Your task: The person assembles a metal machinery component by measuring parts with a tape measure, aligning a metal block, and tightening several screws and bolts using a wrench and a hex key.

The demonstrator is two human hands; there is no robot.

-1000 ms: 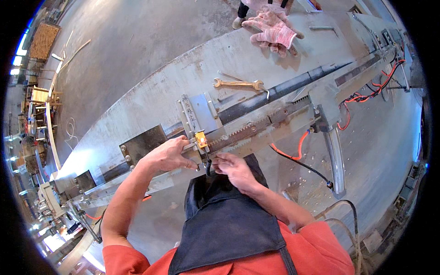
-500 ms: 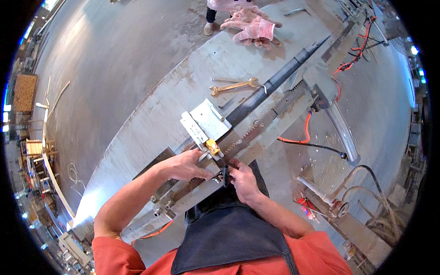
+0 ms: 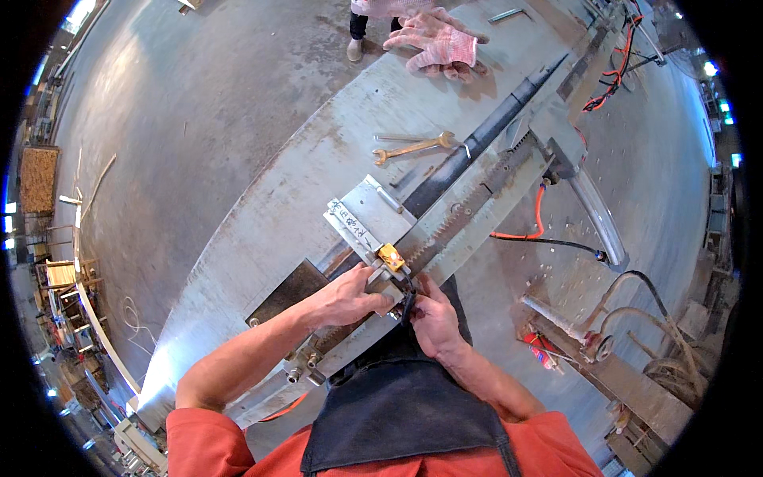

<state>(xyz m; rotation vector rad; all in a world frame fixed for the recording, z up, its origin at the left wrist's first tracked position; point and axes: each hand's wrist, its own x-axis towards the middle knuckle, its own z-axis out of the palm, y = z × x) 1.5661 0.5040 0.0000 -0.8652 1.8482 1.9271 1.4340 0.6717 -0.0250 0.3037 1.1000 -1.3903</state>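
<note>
My left hand (image 3: pixel 350 300) is closed at a small metal block (image 3: pixel 385 288) on the rail of the machine, its thumb along the near side. Opposite it, my right hand (image 3: pixel 437 326) curls its fingers under the rail's near edge, beside a black cable-like piece (image 3: pixel 408 307). What those fingers grip is hidden. Just beyond both hands sits a yellow piece (image 3: pixel 391 257) at the end of a white metal bracket (image 3: pixel 355 224) with dark handwriting. A toothed rack (image 3: pixel 441 232) runs along the rail (image 3: pixel 477 226) up to the right.
On the grey metal table (image 3: pixel 278 187) lie an open-end wrench (image 3: pixel 413 148), hex keys and stained work gloves (image 3: pixel 437 44). Another person's legs (image 3: pixel 356 36) show beyond the table. Orange hose (image 3: pixel 539 215) and a shiny curved tube (image 3: pixel 596 215) are at right.
The view has shifted slightly, so the bench appears moved. My left thumb now lies along the metal block; my right hand stays under the rail's near edge.
</note>
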